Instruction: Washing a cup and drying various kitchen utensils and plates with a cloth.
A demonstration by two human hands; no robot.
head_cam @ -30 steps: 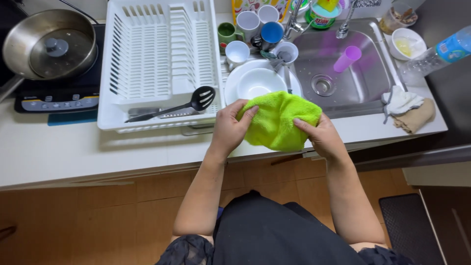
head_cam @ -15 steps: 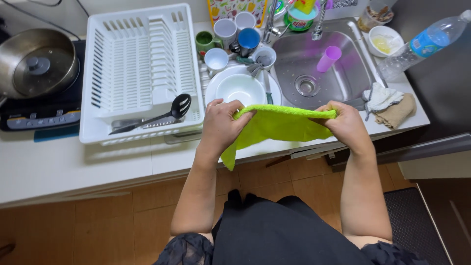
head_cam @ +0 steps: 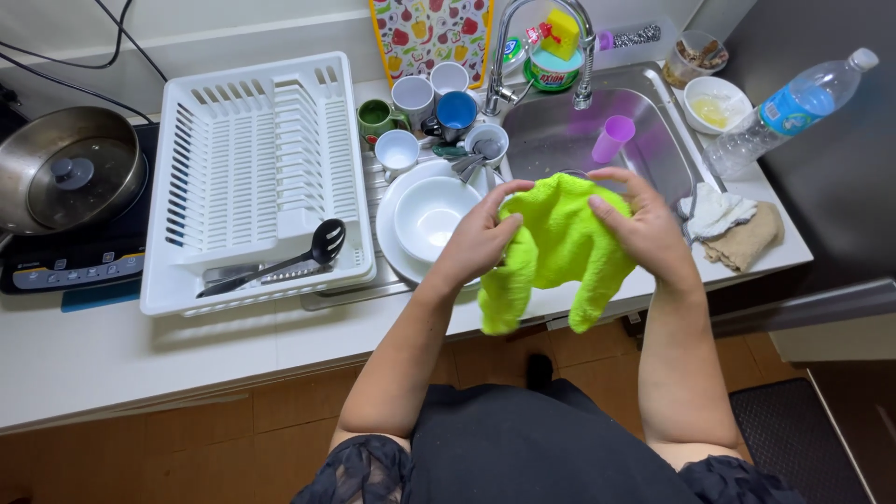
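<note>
Holding a bright green cloth [head_cam: 558, 245] in both hands, I stand in front of the sink [head_cam: 560, 140]. My left hand [head_cam: 481, 238] is closed on the left edge of the cloth, with the fingers curled over it, and my right hand [head_cam: 644, 229] grips the right side, thumb in front. The cloth hangs between them above the counter edge, and two corners fall down.

Just beside my left hand is a white bowl [head_cam: 431, 213] that sits on a white plate [head_cam: 394, 245]. Behind it stand several cups [head_cam: 413, 95]. A purple cup [head_cam: 612, 138] lies in the sink.

By the tap there is a round green tub [head_cam: 551, 73] with a yellow sponge [head_cam: 562, 21] on top. Against the wall stands a flat board with a pattern of vegetables [head_cam: 431, 33]. On the right, a clear plastic bottle with a blue label [head_cam: 791, 105] lies on the dark surface. Far left is the white dish rack [head_cam: 252, 177].
</note>
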